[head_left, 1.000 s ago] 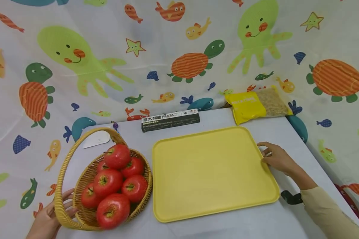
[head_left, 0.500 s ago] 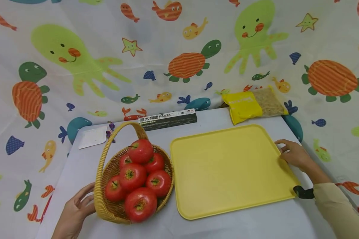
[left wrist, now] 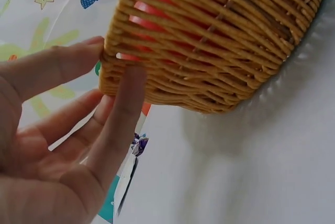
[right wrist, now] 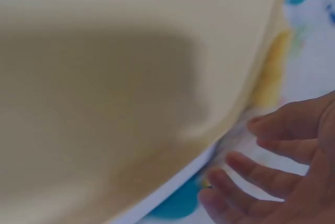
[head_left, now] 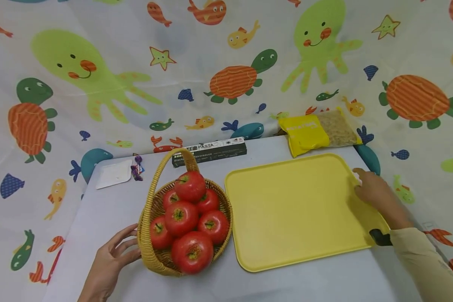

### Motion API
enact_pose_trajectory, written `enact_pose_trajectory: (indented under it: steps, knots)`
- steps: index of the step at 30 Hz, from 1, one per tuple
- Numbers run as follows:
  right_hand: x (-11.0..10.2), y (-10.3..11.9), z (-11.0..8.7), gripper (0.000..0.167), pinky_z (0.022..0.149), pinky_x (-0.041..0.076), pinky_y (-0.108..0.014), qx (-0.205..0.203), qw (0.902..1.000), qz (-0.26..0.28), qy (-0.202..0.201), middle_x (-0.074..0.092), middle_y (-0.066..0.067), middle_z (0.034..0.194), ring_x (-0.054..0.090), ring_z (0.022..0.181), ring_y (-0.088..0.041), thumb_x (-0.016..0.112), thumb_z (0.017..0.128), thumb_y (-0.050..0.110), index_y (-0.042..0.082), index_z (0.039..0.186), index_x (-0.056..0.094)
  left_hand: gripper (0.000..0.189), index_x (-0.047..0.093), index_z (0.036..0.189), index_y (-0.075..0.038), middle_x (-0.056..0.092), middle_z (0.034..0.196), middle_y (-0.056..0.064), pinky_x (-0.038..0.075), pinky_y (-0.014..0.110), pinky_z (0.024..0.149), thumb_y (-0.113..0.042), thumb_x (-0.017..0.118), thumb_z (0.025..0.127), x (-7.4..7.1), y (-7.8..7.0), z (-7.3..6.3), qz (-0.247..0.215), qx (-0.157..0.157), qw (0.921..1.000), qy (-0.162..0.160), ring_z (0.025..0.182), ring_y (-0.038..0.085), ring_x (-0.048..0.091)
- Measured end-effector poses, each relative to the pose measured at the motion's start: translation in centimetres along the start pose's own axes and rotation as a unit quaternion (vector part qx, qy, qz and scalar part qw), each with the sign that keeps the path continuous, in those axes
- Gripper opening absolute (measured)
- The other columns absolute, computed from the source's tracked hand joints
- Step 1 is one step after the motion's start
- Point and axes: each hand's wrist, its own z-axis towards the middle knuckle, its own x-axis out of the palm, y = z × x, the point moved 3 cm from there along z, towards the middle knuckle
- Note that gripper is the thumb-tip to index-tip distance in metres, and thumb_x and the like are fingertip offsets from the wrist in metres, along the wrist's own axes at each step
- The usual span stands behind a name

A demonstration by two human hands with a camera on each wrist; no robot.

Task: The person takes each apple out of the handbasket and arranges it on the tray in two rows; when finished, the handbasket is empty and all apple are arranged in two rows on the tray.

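Compared with a second ago, the basket (left wrist: 204,75) has slid rightward across the desk (head_left: 287,283), and the left grip (head_left: 109,258) has come along with it. The tray (head_left: 303,212) also lies farther right, and the right grip (head_left: 377,193) has shifted with it. The basket's handle now crosses in front of the pasta box (head_left: 226,152), where before it stood clear to the left; the white card (head_left: 114,174), partly behind the handle then, now shows whole.

The left grip is spread, its fingers mostly straight, with fingertips touching the basket's outer left side. The right grip is spread too, fingers loosely bent, just beside the tray's right rim; whether they touch it I cannot tell.

Counted out: one basket, just right of the left grip, holding seven visible red apples (head_left: 181,217); one yellow tray between the basket and the right grip; one pasta box beyond the left grip, to its right; one yellow bag (head_left: 307,132) beyond the right grip, to its left; one white card straight beyond the left grip, with small purple-wrapped pieces (head_left: 137,171) beside it, too small to count.
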Motion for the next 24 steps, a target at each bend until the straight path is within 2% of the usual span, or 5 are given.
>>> enact_pose_trajectory:
  steps: [6, 10, 15, 21, 24]
  knots:
    - [1.6, 12.1, 0.2, 0.051, 0.094, 0.049, -0.068, -0.158, 0.9802, 0.087, -0.082, 0.052, -0.035, 0.137, 0.053, 0.119, -0.054, 0.063, 0.095, -0.002, -0.010, 0.144, 0.048, 0.073, 0.046, 0.153, -0.014, 0.053, 0.131, -0.012, 0.061, 0.026, 0.088, 0.000, 0.077, 0.089, -0.2, 0.0, 0.0, 0.014, -0.008, 0.9999, -0.002, 0.111, 0.000, 0.063]
    - [3.9, 20.4, 0.9, 0.053, 0.097, 0.054, -0.059, -0.248, 0.9521, 0.175, -0.038, 0.053, -0.025, 0.144, 0.055, 0.125, -0.045, 0.066, 0.096, 0.001, -0.004, 0.146, 0.050, 0.075, 0.044, 0.154, -0.013, 0.053, 0.134, -0.019, 0.059, 0.022, 0.089, -0.004, 0.079, 0.088, -0.3, 0.2, 0.0, 0.027, -0.023, 0.9993, -0.005, 0.114, -0.004, 0.059]
    - [7.1, 29.2, 2.0, 0.058, 0.104, 0.052, -0.052, -0.298, 0.9251, 0.227, 0.064, 0.048, -0.016, 0.152, 0.053, 0.131, -0.039, 0.069, 0.098, 0.015, 0.004, 0.151, 0.047, 0.081, 0.041, 0.157, -0.015, 0.046, 0.140, -0.017, 0.056, 0.021, 0.093, -0.011, 0.082, 0.087, -0.4, 0.4, 0.0, 0.055, -0.050, 0.9972, -0.009, 0.114, -0.010, 0.054]
    - [9.8, 35.4, 3.1, 0.067, 0.110, 0.048, -0.045, -0.334, 0.9141, 0.191, 0.128, 0.048, -0.011, 0.152, 0.047, 0.137, -0.028, 0.071, 0.097, 0.023, 0.012, 0.156, 0.042, 0.083, 0.040, 0.158, -0.015, 0.041, 0.149, -0.009, 0.055, 0.019, 0.095, -0.012, 0.082, 0.087, -0.3, 0.9, 0.0, 0.059, -0.065, 0.9960, -0.014, 0.115, -0.012, 0.053]
    - [10.6, 36.9, 3.3, 0.067, 0.104, 0.053, -0.041, -0.324, 0.9198, 0.169, 0.143, 0.050, -0.012, 0.147, 0.049, 0.132, -0.025, 0.072, 0.097, 0.026, 0.015, 0.156, 0.042, 0.083, 0.040, 0.158, -0.015, 0.041, 0.149, -0.009, 0.055, 0.018, 0.095, -0.012, 0.082, 0.086, -0.3, 0.9, -0.1, 0.062, -0.068, 0.9956, -0.019, 0.115, -0.013, 0.053]
